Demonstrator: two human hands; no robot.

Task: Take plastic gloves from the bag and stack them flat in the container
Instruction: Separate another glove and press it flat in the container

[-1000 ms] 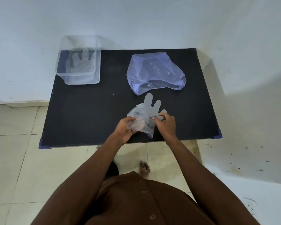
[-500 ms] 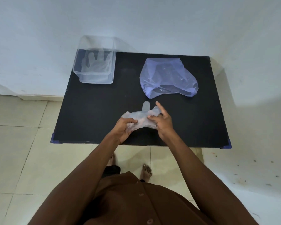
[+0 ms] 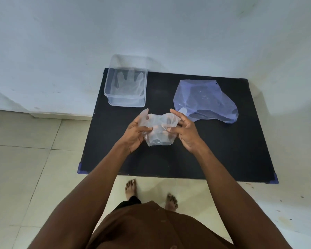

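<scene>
Inside clear container (image 3: 126,100), one flat glove (image 3: 128,82)

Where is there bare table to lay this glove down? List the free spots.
Bare black table runs along the near edge, below both hands and the glove they hold. A gap lies between the container and the bag. The far edge is crowded by those two.
</scene>
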